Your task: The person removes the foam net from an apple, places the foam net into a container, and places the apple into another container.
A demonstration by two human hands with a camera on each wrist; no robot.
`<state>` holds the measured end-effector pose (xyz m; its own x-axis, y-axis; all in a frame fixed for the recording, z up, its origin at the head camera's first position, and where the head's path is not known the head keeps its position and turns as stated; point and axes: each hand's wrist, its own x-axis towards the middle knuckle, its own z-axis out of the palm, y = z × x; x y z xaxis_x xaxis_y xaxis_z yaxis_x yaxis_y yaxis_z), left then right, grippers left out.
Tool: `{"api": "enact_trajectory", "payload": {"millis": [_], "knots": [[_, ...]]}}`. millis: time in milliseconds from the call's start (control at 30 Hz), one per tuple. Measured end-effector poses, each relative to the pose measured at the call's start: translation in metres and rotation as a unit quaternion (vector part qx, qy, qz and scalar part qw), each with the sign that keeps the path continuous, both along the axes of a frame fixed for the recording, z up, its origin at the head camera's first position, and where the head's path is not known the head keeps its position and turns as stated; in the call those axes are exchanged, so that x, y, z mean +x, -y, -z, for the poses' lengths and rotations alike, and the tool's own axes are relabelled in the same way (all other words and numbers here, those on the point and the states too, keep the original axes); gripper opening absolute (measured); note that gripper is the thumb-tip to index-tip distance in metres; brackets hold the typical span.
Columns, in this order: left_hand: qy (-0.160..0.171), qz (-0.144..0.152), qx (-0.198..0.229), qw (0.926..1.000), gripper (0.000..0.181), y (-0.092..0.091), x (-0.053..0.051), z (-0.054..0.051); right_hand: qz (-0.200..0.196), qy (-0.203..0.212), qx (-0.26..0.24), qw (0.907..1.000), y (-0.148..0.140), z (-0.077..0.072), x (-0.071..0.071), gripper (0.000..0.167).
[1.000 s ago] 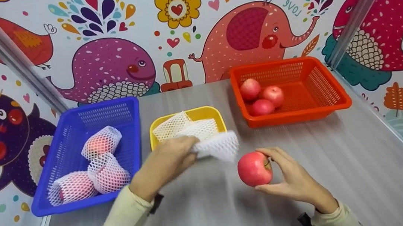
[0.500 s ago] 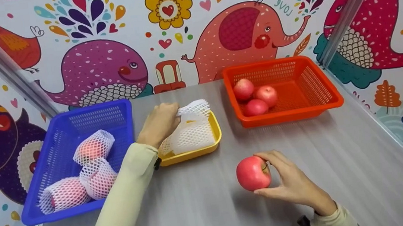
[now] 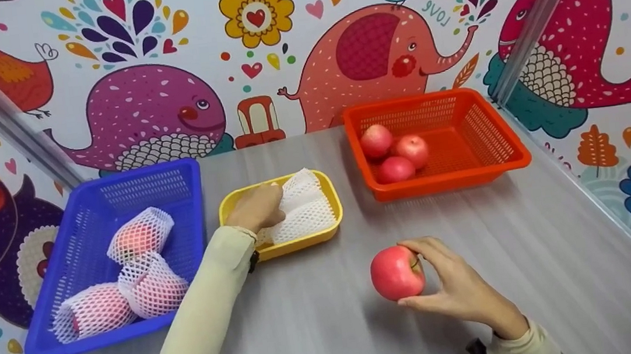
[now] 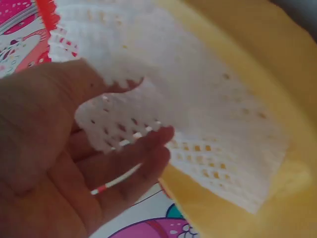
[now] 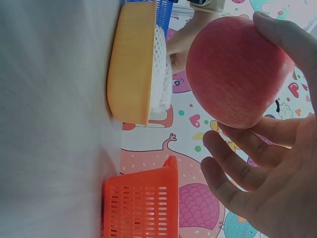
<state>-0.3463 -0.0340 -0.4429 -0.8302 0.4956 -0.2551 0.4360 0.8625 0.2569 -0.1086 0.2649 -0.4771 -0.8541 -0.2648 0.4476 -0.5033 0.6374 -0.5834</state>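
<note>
My right hand (image 3: 456, 285) holds a red apple (image 3: 397, 273) between thumb and fingers above the table, its stem end turned toward the palm. In the right wrist view the apple (image 5: 237, 72) is bare. My left hand (image 3: 257, 208) reaches into a small yellow basket (image 3: 299, 243). White foam nets (image 3: 311, 215) lie inside that basket. In the left wrist view, one foam net (image 4: 119, 121) lies between the thumb and the curled fingers (image 4: 148, 144); its edge pokes out toward the palm. The head view hides the left fingertips.
At the left stands a blue basket (image 3: 193, 213) with three net-covered apples (image 3: 154, 285). An orange-red basket (image 3: 457, 182) with three bare apples (image 3: 397, 168) is at the back right. Cartoon-printed walls (image 3: 278, 104) close off the grey table's (image 3: 320, 329) back and sides.
My left hand has carried a foam net from near the apple back over the yellow basket, then lowered into it. The right hand keeps the apple nearly still. The head view has shifted slightly.
</note>
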Motion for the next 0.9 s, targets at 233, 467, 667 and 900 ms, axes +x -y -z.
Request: {"api": "enact_trajectory", "payload": {"millis": [233,467,667,900], "knots": [[-0.049,0.013,-0.018,0.9986,0.059,0.008,0.037,-0.041,-0.002,-0.011,0.001,0.9999,-0.001,-0.001,-0.001,0.083],[-0.107,0.021,0.007,0.994,0.062,0.016,0.094,-0.054,0.008,0.002,0.001,1.0,-0.004,-0.006,-0.005,0.082],[-0.15,0.063,0.04,0.9858,0.062,0.034,0.138,-0.032,0.013,0.013,0.009,0.9998,-0.008,-0.01,-0.008,0.081],[-0.153,0.085,0.069,0.9822,0.063,0.046,0.171,-0.016,0.024,0.024,0.023,0.9992,-0.01,-0.013,-0.013,0.082]]}}
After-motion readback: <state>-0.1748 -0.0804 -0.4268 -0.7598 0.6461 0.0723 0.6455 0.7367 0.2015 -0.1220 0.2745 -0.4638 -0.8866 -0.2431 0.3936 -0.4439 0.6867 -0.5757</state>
